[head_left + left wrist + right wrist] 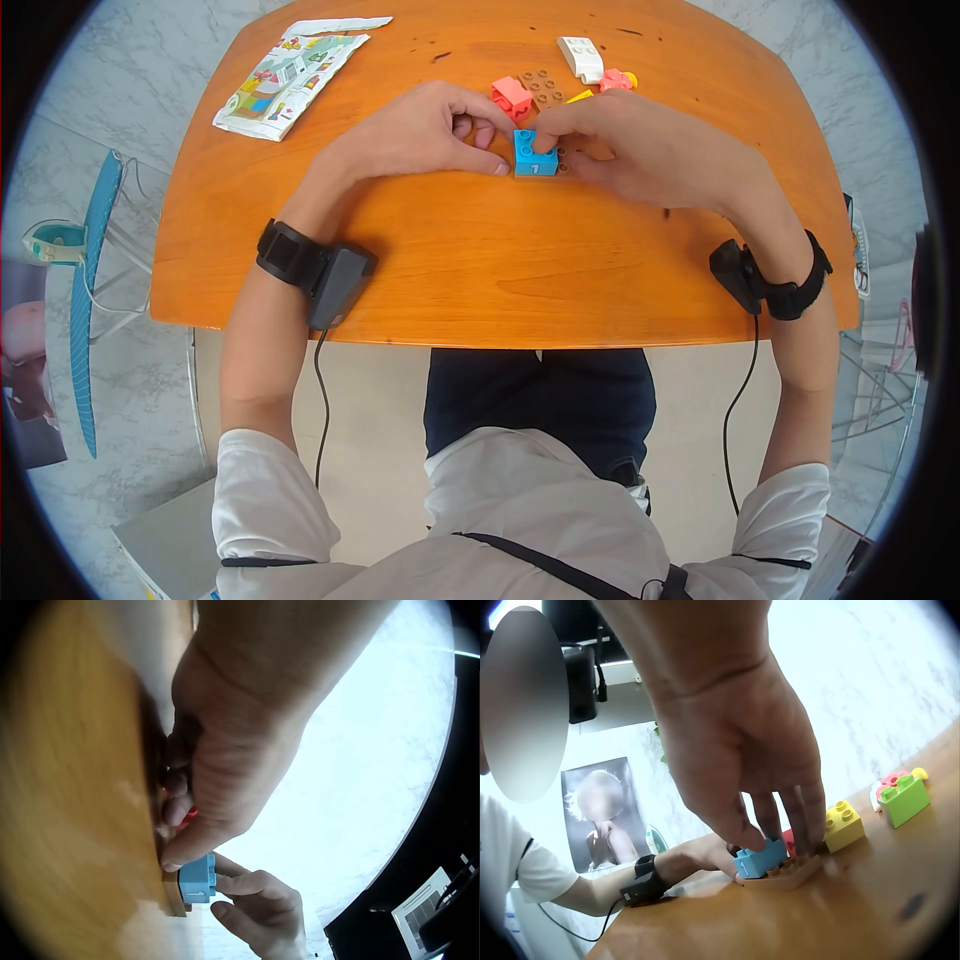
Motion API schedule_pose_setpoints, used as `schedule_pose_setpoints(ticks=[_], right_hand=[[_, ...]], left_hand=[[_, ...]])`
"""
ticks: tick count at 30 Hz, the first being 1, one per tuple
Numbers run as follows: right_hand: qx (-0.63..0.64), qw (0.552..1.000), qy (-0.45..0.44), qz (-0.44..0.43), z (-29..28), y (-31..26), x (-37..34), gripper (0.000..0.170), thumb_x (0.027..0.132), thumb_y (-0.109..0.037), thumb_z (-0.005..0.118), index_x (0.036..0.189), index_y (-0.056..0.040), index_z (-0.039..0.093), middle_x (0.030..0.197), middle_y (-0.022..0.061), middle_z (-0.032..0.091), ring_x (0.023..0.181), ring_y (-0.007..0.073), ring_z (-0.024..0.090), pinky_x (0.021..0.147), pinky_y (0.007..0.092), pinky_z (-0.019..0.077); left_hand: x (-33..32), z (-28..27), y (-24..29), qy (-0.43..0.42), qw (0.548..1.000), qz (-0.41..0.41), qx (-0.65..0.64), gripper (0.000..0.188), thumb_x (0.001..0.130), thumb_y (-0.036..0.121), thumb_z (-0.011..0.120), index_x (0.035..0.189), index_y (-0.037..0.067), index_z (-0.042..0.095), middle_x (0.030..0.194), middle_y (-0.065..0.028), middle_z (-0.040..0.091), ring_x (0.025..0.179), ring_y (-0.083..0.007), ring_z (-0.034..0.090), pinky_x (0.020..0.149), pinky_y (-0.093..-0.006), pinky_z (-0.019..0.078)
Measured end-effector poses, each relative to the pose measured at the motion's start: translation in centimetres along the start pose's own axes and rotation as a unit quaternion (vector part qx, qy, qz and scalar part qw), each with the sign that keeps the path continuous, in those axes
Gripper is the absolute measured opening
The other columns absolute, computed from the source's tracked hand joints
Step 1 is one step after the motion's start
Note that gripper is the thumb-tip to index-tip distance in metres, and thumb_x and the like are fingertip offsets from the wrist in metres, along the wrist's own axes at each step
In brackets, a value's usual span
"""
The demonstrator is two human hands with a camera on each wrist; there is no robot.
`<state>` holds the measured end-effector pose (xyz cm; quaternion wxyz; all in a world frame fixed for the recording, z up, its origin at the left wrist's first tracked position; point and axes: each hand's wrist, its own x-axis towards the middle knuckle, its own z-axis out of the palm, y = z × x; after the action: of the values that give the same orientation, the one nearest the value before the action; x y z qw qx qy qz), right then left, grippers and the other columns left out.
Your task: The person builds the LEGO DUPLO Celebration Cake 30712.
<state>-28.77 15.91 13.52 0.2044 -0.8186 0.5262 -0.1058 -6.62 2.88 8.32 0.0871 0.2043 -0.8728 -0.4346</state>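
A blue toy brick (537,167) marked with a number 1 sits on the near end of a brown studded baseplate (541,87). My left hand (425,130) holds the plate at its left side, with the thumb (176,864) at the near corner and the fingers beyond it, partly hidden. From the right, my right hand (645,150) reaches over the plate. Its index finger rests on top of the blue brick, while the thumb hangs apart from it. A red brick (512,98) lies next to the plate, just beyond the left fingers.
Behind the right hand are a white brick (581,60) and a pink flower-like piece (616,79). The right wrist view also shows a yellow brick (845,827) and a green brick (905,801). An opened printed packet (290,85) lies at the table's far left.
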Motion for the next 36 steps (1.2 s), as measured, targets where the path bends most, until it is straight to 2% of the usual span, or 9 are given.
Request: schedule_pose_setpoints(ticks=[7,14,17,22,25,27,28,30,36], right_hand=[[0.046,0.999,0.012,-0.018,0.1,0.8,0.3,0.015,0.097,-0.009,0.060,0.110,-0.0073,0.067,0.100,0.0115,0.067,0.090,0.0255,0.064,0.080,0.0353,0.0508],[-0.018,0.999,-0.029,0.029,0.0,-0.6,0.1,0.012,0.096,-0.011,0.062,0.108,-0.0067,0.063,0.093,0.0126,0.066,0.088,0.0276,0.064,0.078,0.0382,0.0506],[-0.043,0.999,-0.005,0.022,0.7,-0.6,-0.5,0.015,0.096,-0.012,0.062,0.110,-0.0078,0.059,0.091,0.0135,0.067,0.087,0.0297,0.064,0.076,0.0408,0.0504],[-0.059,0.995,0.048,-0.061,1.6,0.3,-1.0,0.017,0.096,-0.010,0.062,0.112,-0.0072,0.058,0.089,0.0147,0.065,0.084,0.0320,0.064,0.076,0.0432,0.0503],[-0.047,0.998,0.021,-0.031,1.2,-0.2,-0.9,0.016,0.095,-0.009,0.062,0.111,-0.0067,0.058,0.088,0.0152,0.065,0.085,0.0321,0.065,0.077,0.0429,0.0503],[-0.031,0.999,0.011,-0.024,1.0,-0.4,-0.6,0.016,0.094,-0.008,0.061,0.110,-0.0064,0.058,0.088,0.0154,0.065,0.085,0.0322,0.065,0.077,0.0429,0.0503],[-0.016,1.000,0.002,-0.016,0.9,-0.4,-0.6,0.015,0.094,-0.007,0.061,0.109,-0.0062,0.058,0.088,0.0156,0.065,0.085,0.0322,0.065,0.077,0.0428,0.0502],[-0.016,0.999,0.016,-0.029,1.2,-0.2,-0.9,0.015,0.093,-0.006,0.060,0.108,-0.0059,0.058,0.088,0.0156,0.064,0.086,0.0322,0.065,0.077,0.0427,0.0502],[-0.046,0.995,0.059,-0.073,1.8,0.5,-1.0,0.015,0.093,-0.006,0.060,0.108,-0.0048,0.059,0.090,0.0158,0.065,0.091,0.0327,0.065,0.081,0.0426,0.0503]], left_hand=[[0.1,0.0,-0.3,-0.006,1.000,0.001,-0.003,0.028,0.081,0.013,0.085,0.107,0.008,0.076,0.079,0.0067,0.052,0.071,-0.0050,0.042,0.063,-0.0235,0.0333],[0.1,0.0,-0.2,-0.002,1.000,0.002,-0.001,0.027,0.082,0.012,0.084,0.107,0.007,0.076,0.079,0.0069,0.052,0.071,-0.0048,0.042,0.062,-0.0234,0.0333],[0.1,0.0,-0.3,-0.002,1.000,0.006,-0.008,0.027,0.082,0.013,0.085,0.107,0.007,0.076,0.078,0.0069,0.052,0.070,-0.0048,0.041,0.062,-0.0234,0.0333],[0.1,0.0,-0.5,0.007,1.000,0.023,-0.003,0.027,0.082,0.020,0.083,0.107,0.010,0.079,0.073,0.0058,0.050,0.067,-0.0063,0.045,0.060,-0.0250,0.0370],[0.2,0.0,-0.7,0.006,1.000,0.024,-0.005,0.028,0.082,0.021,0.083,0.108,0.010,0.079,0.073,0.0059,0.051,0.067,-0.0062,0.045,0.060,-0.0248,0.0368],[0.2,0.0,-0.5,-0.003,1.000,0.013,-0.013,0.026,0.083,0.010,0.083,0.108,0.007,0.076,0.079,0.0068,0.053,0.072,-0.0044,0.043,0.062,-0.0224,0.0340],[0.2,0.1,-0.6,-0.005,1.000,0.014,-0.014,0.026,0.083,0.010,0.083,0.108,0.007,0.076,0.079,0.0068,0.053,0.072,-0.0044,0.043,0.062,-0.0224,0.0340],[0.3,0.0,-0.9,0.003,0.999,0.029,-0.022,0.027,0.083,0.020,0.083,0.106,0.009,0.078,0.073,0.0054,0.052,0.068,-0.0062,0.045,0.059,-0.0246,0.0362],[0.2,-0.1,-0.5,-0.004,1.000,0.014,-0.020,0.029,0.081,0.022,0.085,0.105,0.007,0.076,0.074,0.0044,0.054,0.068,-0.0068,0.047,0.059,-0.0245,0.0368]])
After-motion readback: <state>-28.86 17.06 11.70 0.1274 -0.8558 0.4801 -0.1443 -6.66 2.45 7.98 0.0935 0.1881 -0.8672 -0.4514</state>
